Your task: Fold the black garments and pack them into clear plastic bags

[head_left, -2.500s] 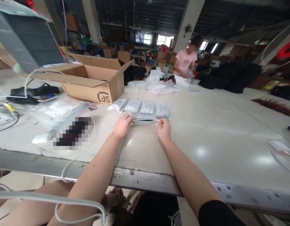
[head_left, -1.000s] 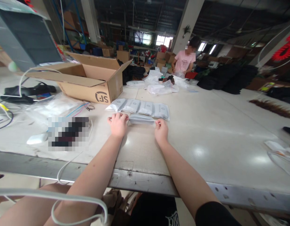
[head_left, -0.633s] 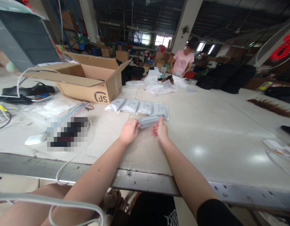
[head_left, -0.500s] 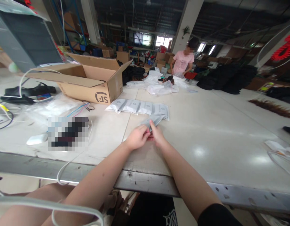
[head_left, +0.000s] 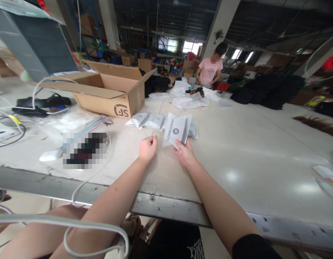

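Observation:
My right hand point(head_left: 185, 153) grips a frosted white plastic pouch point(head_left: 177, 128) by its lower right corner, thumb on the front. The pouch is tilted up, its printed face with "ROCKBROS" and a round logo towards me. Left of it, apart from the pouch, my left hand point(head_left: 148, 148) is curled into a fist above the table, with nothing showing in it. Behind the held pouch, several similar pouches point(head_left: 154, 121) lie in a row on the table, partly covered by it.
An open cardboard box point(head_left: 109, 102) stands behind the row to the left. Clear plastic bags point(head_left: 66, 124), a blurred-out dark object point(head_left: 84, 150) and white cables lie on the left. Black stacks point(head_left: 266, 90) stand at the back right. A person in pink point(head_left: 210, 70) works across the table point(head_left: 252, 154).
My left hand has let go of the pouch and drawn back to the left. My right hand has raised the pouch, so its printed face now shows. The view has shifted slightly.

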The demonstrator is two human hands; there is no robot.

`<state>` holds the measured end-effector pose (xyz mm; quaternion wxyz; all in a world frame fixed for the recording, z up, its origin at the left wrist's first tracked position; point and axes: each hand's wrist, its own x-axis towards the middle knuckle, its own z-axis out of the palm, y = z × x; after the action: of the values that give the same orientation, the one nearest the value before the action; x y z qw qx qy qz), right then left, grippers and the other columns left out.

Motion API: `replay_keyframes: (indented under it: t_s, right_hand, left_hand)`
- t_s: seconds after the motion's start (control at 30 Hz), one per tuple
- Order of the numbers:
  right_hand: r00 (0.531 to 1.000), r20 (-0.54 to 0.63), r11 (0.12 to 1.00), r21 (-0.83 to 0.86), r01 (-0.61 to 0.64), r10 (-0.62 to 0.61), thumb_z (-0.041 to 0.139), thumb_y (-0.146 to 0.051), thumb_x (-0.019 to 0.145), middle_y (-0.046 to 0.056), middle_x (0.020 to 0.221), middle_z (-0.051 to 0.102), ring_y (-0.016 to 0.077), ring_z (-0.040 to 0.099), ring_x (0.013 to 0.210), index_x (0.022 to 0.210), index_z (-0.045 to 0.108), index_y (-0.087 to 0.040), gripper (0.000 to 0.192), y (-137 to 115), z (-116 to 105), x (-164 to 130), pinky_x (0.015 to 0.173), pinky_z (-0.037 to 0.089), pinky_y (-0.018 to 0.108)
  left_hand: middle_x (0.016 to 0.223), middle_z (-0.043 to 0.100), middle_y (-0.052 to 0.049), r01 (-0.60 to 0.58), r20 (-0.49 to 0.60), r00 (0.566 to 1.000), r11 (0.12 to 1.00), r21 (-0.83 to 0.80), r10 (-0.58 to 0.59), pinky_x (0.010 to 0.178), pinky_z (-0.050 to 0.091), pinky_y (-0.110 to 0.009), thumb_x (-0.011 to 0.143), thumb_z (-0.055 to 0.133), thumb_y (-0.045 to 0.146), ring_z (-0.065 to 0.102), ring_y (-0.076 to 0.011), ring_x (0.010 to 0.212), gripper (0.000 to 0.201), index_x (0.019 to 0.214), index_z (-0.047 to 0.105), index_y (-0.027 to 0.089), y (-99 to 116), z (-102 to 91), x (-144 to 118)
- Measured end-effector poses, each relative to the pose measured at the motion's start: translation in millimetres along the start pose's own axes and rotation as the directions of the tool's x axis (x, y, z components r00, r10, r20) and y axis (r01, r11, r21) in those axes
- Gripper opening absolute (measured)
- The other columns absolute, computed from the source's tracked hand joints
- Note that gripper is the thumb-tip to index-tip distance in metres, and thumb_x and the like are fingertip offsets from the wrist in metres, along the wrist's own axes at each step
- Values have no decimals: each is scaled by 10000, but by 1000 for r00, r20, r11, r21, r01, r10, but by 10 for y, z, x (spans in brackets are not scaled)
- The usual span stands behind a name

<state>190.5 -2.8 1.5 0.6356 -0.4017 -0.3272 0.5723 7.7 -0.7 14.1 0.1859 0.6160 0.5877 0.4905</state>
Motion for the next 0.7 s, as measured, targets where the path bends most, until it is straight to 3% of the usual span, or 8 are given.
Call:
replay_keyframes:
  t_s: [0.17,0.27,0.4,0.53,0.63,0.7]
  right_hand:
    - [950,-306,962,273,25,62,760,-278,810,-63,713,639,54,571,531,887,555,-221,226,-183,-272,276,467,501,137]
    - [906,-414,938,341,68,85,707,-238,871,-66,704,630,44,590,540,871,551,-213,159,-349,-483,395,461,521,113]
    - [875,-484,926,317,205,-28,698,-251,887,-73,765,648,26,610,565,878,540,-214,163,-567,-728,467,502,536,95]
    - [884,-459,896,351,272,-88,693,-280,887,-71,796,649,32,599,561,917,526,-225,178,-731,-947,492,480,516,106]
    - [877,-479,934,300,193,-27,658,-230,884,-70,764,637,49,598,544,915,518,-234,143,-787,-1131,519,474,518,130]
    - [831,-553,970,229,79,63,606,-246,905,-61,697,606,58,574,498,890,520,-220,91,-779,-1248,551,447,509,139]
  left_hand:
    - [474,500,10,107,-55,992,992,-74,-111,579,375,-276,936,385,448,522,-150,542,480,556,550,206,-49,-31,32]
    - [469,501,10,131,-39,990,989,-71,-134,571,371,-276,930,385,459,527,-154,542,475,558,548,211,-75,-26,42]
    - [479,510,1,138,-13,990,990,16,-137,570,355,-287,916,385,445,515,-160,544,459,544,532,218,-124,15,56]
    - [554,581,-38,132,-31,991,983,126,-129,614,367,-306,889,405,413,558,-186,615,424,527,516,222,-169,13,103]
    - [645,651,-74,175,-65,984,974,143,-168,660,403,-319,894,381,412,608,-216,692,425,554,551,222,-213,-90,181]
    - [723,687,-101,210,-102,976,958,195,-194,703,431,-335,909,347,407,632,-244,762,436,605,595,215,-270,-197,244]
